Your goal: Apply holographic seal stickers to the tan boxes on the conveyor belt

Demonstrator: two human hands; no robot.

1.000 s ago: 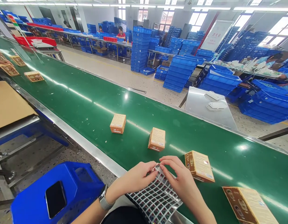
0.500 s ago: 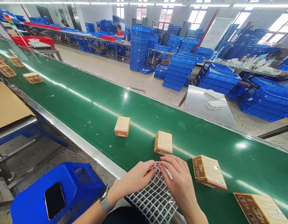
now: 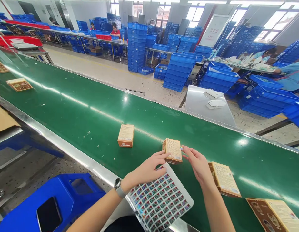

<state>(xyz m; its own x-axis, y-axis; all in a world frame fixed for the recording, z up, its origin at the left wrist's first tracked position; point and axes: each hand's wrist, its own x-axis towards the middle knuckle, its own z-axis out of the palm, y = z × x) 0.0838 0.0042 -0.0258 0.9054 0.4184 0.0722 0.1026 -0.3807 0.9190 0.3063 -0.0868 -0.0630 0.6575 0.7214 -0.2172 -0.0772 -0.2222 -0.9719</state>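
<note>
My left hand holds a sheet of small shiny stickers by its top edge, thumb over the sheet. Its fingertips reach onto the left side of a small brown and cream carton on the green belt. At the carton's right edge, my right hand pinches one small sticker between thumb and forefinger. The sheet lies tilted over the belt's near edge, with rows of square stickers and a bare white strip along its upper right side.
Further cartons sit on the green conveyor belt: one to the left, two to the right, others far left. A blue plastic stool or bin with a black phone stands lower left. Blue crates and seated people are beyond the belt.
My right hand has moved away from the sheet to the carton, with a small sticker in its fingertips. My left fingers have moved onto the carton, and the sheet now shows more fully.
</note>
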